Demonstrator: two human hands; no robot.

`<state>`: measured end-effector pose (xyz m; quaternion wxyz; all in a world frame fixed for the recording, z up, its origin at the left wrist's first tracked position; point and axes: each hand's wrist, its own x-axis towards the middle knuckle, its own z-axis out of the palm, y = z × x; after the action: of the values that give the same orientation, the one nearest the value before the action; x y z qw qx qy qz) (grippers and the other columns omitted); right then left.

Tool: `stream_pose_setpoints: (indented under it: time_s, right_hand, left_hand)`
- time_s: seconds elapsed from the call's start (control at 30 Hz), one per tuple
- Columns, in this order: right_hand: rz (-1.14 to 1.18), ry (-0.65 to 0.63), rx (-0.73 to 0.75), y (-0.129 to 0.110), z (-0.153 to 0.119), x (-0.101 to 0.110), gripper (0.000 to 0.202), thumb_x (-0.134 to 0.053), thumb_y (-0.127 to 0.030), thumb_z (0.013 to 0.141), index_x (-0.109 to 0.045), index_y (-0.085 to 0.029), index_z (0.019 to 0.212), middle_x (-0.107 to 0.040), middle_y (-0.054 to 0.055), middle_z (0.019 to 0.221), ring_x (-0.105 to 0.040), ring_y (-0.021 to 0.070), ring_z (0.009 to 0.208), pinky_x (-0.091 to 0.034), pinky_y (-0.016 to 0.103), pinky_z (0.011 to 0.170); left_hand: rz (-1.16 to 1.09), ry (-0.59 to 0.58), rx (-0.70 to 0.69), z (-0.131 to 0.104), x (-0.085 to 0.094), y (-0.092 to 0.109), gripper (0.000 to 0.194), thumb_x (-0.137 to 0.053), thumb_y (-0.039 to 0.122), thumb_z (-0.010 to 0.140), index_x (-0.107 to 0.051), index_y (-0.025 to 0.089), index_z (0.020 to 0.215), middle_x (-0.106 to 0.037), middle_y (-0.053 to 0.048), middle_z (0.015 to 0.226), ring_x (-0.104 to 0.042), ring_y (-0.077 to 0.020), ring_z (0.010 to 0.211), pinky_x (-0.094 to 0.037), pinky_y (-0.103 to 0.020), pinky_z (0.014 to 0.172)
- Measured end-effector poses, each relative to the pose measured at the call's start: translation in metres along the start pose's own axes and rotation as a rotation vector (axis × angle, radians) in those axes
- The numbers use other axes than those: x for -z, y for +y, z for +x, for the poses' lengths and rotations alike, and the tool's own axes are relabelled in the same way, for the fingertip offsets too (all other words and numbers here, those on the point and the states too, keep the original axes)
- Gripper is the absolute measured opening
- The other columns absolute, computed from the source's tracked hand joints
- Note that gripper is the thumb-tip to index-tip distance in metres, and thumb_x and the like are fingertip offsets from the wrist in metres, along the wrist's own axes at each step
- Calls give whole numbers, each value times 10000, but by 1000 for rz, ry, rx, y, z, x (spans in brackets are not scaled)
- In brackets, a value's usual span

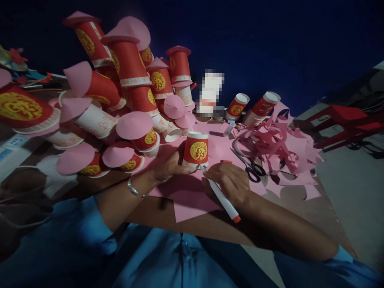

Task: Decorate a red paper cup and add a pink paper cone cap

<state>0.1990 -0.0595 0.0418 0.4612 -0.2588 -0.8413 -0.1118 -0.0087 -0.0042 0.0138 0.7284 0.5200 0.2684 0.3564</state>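
Note:
A red paper cup with a round yellow emblem stands on pink paper. My left hand is closed round its left side and lower edge, with the thumb near the base. In my right hand is a white marker with a red end cap, gripped like a pen. Its tip points at the cup's bottom edge; whether it touches the cup or the paper I cannot tell. Just right of my right hand lie scissors with dark handles.
Stacked cups with pink paper cones crowd the table's left side. Pink paper scraps are heaped at the right. Two red cups stand at the back. A red stool is beyond the right table edge.

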Motion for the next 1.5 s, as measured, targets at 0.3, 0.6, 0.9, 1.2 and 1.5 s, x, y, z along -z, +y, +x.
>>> stream_pose_setpoints:
  time_s: [0.3, 0.6, 0.9, 1.2, 1.5]
  right_hand:
    - [-12, -8, -15, 7, -5, 5, 192, -678, -122, 974, -653, -143, 1163, -785, 111, 897, -770, 227, 840, -642, 343, 722]
    - [55, -49, -24, 4, -8, 1, 247, -708, -131, 968, -664, -130, 1212, -815, 137, 973, -807, 249, 966, -677, 359, 786]
    - [19, 0, 36, 0, 0, 7, 127, -652, -86, 956, -645, -137, 1073, -734, 48, 745, -672, 160, 602, -568, 281, 568]
    - [-20, -1, 8, 2, 0, 4, 87, -656, -98, 969, -637, -140, 1043, -729, 51, 751, -654, 147, 592, -514, 275, 553]
    - [-28, 0, 2, 4, 2, 4, 83, -639, -115, 991, -630, -163, 1059, -746, 34, 766, -689, 146, 620, -552, 264, 576]
  left_hand:
    - [-94, 23, -42, 1, 1, -1, 889, -879, 322, 705, -516, 181, 1504, -666, -172, 1443, -555, -418, 1409, -438, -560, 1168]
    - [-117, -2, 33, 2, -2, 0, 943, -937, 284, 657, -508, 211, 1494, -740, -124, 1278, -663, -395, 1266, -518, -509, 1051]
    - [-106, 30, 16, 2, -1, 0, 837, -948, 345, 668, -591, 201, 1411, -740, -35, 937, -716, -268, 977, -550, -387, 899]
    - [-69, -39, -29, 2, 3, -4, 837, -909, 359, 710, -581, 177, 1459, -741, -156, 1292, -688, -365, 1191, -506, -496, 1041]
    - [-8, -29, -11, 1, 5, -3, 822, -908, 348, 718, -562, 169, 1441, -743, -149, 1322, -691, -337, 1187, -519, -461, 1020]
